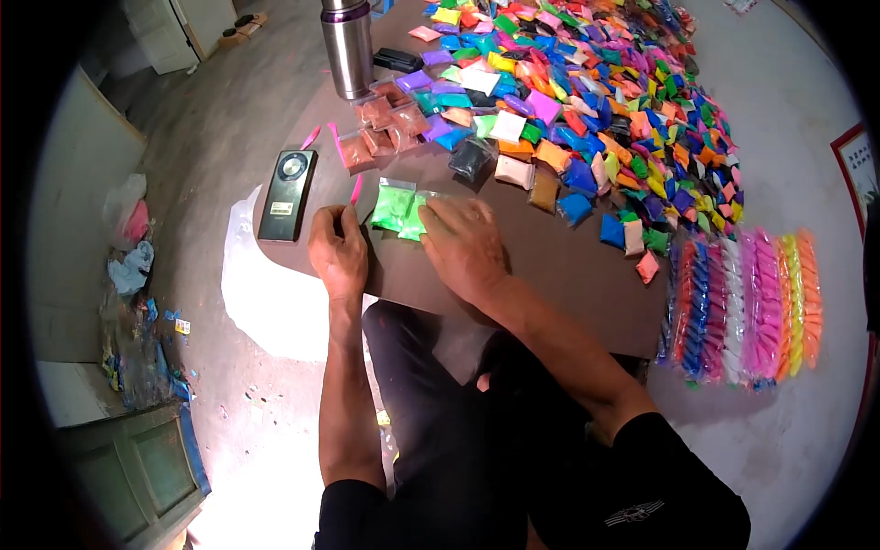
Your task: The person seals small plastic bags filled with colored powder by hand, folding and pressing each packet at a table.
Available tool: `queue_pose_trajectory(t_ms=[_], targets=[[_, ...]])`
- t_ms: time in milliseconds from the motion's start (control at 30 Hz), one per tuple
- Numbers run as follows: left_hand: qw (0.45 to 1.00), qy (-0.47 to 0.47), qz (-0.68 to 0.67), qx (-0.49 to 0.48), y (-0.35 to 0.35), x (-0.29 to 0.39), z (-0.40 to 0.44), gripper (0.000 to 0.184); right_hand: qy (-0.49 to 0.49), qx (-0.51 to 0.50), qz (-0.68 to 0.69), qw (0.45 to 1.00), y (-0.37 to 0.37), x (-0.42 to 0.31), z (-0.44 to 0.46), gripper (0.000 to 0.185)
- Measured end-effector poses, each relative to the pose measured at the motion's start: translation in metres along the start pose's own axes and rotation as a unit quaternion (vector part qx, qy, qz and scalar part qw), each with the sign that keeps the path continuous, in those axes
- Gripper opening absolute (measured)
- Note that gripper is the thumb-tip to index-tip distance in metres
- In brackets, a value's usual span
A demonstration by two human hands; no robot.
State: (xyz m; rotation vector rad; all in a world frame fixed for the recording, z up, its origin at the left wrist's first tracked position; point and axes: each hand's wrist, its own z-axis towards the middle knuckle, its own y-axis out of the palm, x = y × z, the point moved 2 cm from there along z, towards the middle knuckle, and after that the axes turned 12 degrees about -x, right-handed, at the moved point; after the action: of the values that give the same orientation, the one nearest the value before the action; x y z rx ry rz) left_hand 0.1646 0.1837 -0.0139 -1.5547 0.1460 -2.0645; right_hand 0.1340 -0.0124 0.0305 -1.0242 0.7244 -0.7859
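green packets [391, 209] near brown table's [568, 298] front edge; right hand [466, 243] half-curled, fingertips on one, grip unclear. left hand [337, 247] curled beside, can't tell if holding anything. bare tabletop between right forearm and coloured pile [544, 107].

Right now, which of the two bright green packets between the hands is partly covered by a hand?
The right packet: the right hand partly hides it, while the left packet lies clear of that hand.

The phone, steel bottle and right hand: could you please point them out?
Phone [289, 193], head view, on its back.
Steel bottle [347, 53], head view, on its wall.
Right hand [466, 246], head view, on its back.
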Motion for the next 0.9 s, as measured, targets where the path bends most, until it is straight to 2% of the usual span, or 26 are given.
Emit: queue_pose_trajectory(t_ms=[233, 300, 433, 500, 767, 900], targets=[[1.000, -0.006, 0.006, -0.010, 0.001, -0.002, 0.001, 0.015, 0.017, 0.007, 0.002, 1.000, 0.005, -0.001, 0.000, 0.040], [0.999, 0.018, 0.029, -0.002, 0.001, -0.003, 0.001, 0.015, 0.023, 0.013, -0.005, 1.000, 0.005, -0.002, 0.000, 0.041], [0.999, 0.018, 0.020, -0.021, 0.001, -0.005, 0.000, 0.013, 0.041, -0.006, 0.028, 0.999, -0.006, -0.002, -0.007, 0.049], [0.999, 0.031, 0.014, -0.014, 0.001, -0.006, 0.000, 0.014, 0.040, 0.019, 0.068, 0.997, -0.010, 0.000, -0.011, 0.052], [0.999, 0.014, 0.039, -0.015, 0.003, -0.004, -0.001, 0.019, 0.077, 0.075, 0.107, 0.988, -0.036, 0.020, -0.056, 0.033], [0.998, 0.004, 0.050, -0.030, 0.002, -0.002, -0.002, 0.020, 0.124, 0.069, 0.114, 0.983, -0.039, 0.039, -0.089, 0.028]])
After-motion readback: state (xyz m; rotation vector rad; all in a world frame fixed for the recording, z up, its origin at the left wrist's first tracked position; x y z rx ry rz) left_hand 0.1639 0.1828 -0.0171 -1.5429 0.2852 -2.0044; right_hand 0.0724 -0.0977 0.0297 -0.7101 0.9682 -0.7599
